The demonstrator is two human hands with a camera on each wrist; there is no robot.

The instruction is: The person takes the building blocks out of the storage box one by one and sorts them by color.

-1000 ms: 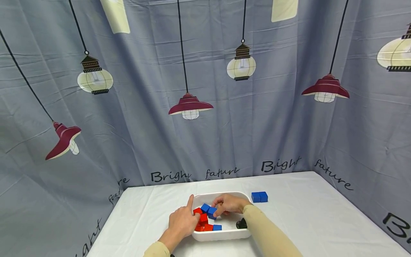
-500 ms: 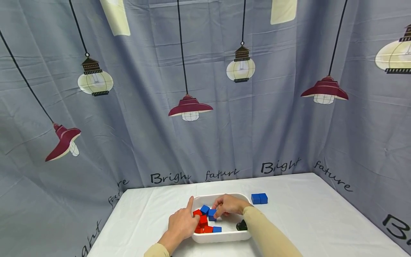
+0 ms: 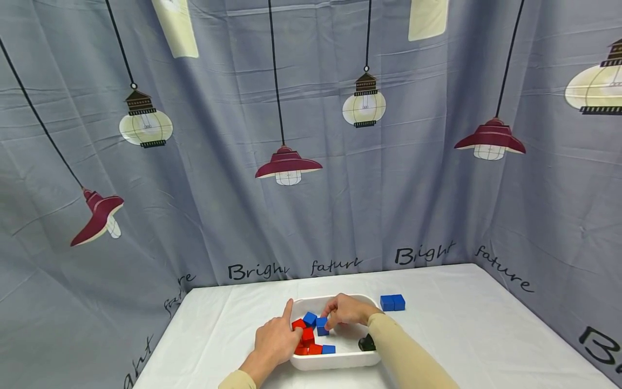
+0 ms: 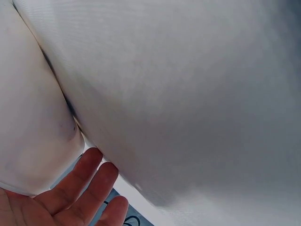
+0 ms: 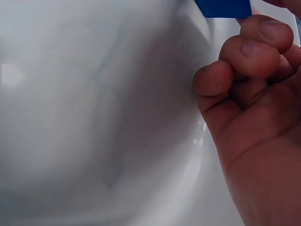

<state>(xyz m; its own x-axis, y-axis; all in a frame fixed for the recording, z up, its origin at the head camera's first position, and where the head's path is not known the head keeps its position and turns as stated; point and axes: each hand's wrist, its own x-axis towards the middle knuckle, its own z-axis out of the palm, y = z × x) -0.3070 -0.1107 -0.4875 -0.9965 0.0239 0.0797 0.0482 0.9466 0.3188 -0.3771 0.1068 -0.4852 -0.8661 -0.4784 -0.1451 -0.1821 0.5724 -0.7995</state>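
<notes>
A white tray (image 3: 335,361) holds several red blocks (image 3: 308,335) and blue blocks (image 3: 310,319) on its left side. My left hand (image 3: 276,338) holds the tray's left wall, thumb over the rim by the red blocks and index finger straight out. In the left wrist view its other fingers (image 4: 89,186) lie outside the tray wall. My right hand (image 3: 351,310) reaches inside the tray and pinches a blue block (image 3: 322,323) between thumb and fingers. Part of that block (image 5: 225,7) shows at the top of the right wrist view, where the other fingers are curled.
Two blue blocks (image 3: 392,302) sit side by side on the white table (image 3: 452,324), behind and right of the tray. A black object (image 3: 366,343) lies at the tray's front right, partly behind my right sleeve. A grey printed curtain (image 3: 320,216) hangs behind the table.
The pinched blue block has turned from a slant to nearly square, with the right hand staying in almost the same place. My left hand stays put. The head view has tilted slightly upward.
</notes>
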